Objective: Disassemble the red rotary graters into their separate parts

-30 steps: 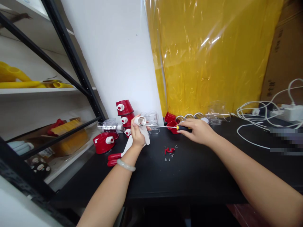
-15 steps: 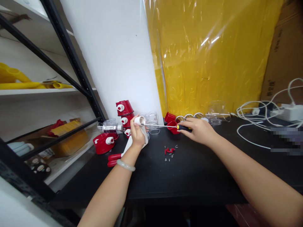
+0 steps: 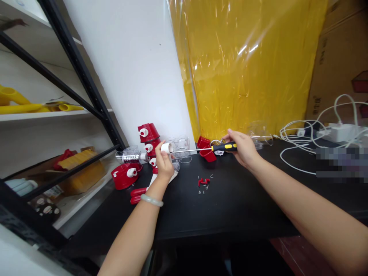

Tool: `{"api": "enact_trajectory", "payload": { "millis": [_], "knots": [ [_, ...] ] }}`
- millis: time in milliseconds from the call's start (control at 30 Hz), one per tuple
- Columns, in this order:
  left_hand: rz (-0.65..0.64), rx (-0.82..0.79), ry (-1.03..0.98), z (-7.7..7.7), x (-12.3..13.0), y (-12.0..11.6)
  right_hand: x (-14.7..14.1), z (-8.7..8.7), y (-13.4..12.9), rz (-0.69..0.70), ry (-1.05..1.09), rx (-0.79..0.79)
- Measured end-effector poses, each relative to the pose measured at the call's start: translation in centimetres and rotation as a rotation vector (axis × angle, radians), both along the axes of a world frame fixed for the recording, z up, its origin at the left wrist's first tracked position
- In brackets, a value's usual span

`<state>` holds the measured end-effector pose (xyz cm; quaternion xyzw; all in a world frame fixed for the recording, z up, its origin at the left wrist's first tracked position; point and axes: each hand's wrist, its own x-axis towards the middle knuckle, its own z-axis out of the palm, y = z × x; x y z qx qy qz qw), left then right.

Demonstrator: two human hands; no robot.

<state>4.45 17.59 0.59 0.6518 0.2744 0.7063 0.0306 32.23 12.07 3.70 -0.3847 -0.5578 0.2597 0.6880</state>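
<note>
My left hand (image 3: 164,165) is closed around a small white cylindrical part (image 3: 166,148), its open end turned to the right. A screwdriver with a black and yellow handle (image 3: 224,147) lies level across the middle, and its shaft tip meets that open end; how deep it sits is hidden. At the handle's rear end is my right hand (image 3: 244,148), its fingers holding it, partly out of sight. Below on the black table lie small red parts (image 3: 203,181) with several loose screws (image 3: 206,188). Long white pieces with red handles (image 3: 138,195) lie beneath my left forearm.
Stacked red housings (image 3: 148,132) with white knobs stand behind my left hand, beside another red housing (image 3: 124,177) and a metal grater drum (image 3: 130,157). Red hoppers (image 3: 207,155) and clear plastic parts line the back. White cables (image 3: 290,132) lie right; a shelf rack (image 3: 86,65) stands left.
My right hand has shifted back along the screwdriver, so more of its handle shows. The white part has turned slightly, its opening facing more to the right. The whole view has swung a little.
</note>
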Motion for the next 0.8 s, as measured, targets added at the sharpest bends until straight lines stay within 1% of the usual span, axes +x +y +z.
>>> {"api": "enact_trajectory", "payload": {
  "millis": [33, 100, 200, 233, 267, 333, 400, 467, 533, 633, 700, 733, 800],
  "knots": [
    [-0.016, -0.002, -0.026, 0.0, 0.2, -0.1, -0.1, 0.2, 0.0, 0.057, 0.099, -0.074],
    [-0.023, 0.003, -0.047, 0.1, 0.4, -0.4, 0.0, 0.4, -0.2, 0.153, 0.18, -0.246],
    [0.033, 0.034, 0.034, 0.1, 0.5, -0.9, 0.8, 0.0, -0.4, 0.198, 0.132, -0.499],
    [0.058, 0.047, 0.074, 0.1, 0.5, -1.1, 1.2, -0.4, -0.4, 0.188, 0.093, -0.54],
    [0.083, 0.06, 0.11, 0.1, 0.6, -1.2, 1.5, -0.8, -0.4, 0.164, 0.049, -0.548],
    [0.117, 0.074, 0.163, 0.1, 0.8, -1.5, 2.1, -1.9, 0.0, 0.083, -0.037, -0.481],
    [0.125, 0.069, 0.177, 0.1, 1.0, -1.6, 2.5, -2.9, 0.4, -0.017, -0.13, -0.372],
    [0.124, 0.052, 0.176, 0.0, 1.1, -1.5, 2.9, -3.5, 0.5, -0.104, -0.241, -0.264],
    [0.129, 0.03, 0.185, -0.1, 1.2, -1.3, 3.2, -3.7, 0.1, -0.202, -0.338, -0.143],
    [0.132, -0.018, 0.218, -0.2, 1.2, -1.0, 3.5, -3.5, -0.9, -0.327, -0.414, 0.096],
    [0.11, -0.051, 0.215, -0.3, 1.4, -1.0, 3.4, -3.3, -1.5, -0.357, -0.401, 0.227],
    [0.09, -0.072, 0.2, -0.4, 1.6, -1.0, 3.3, -3.2, -1.6, -0.367, -0.35, 0.264],
    [0.037, -0.133, 0.163, -0.5, 2.0, -1.1, 3.0, -3.1, -1.5, -0.359, -0.158, 0.275]
  ]
}}
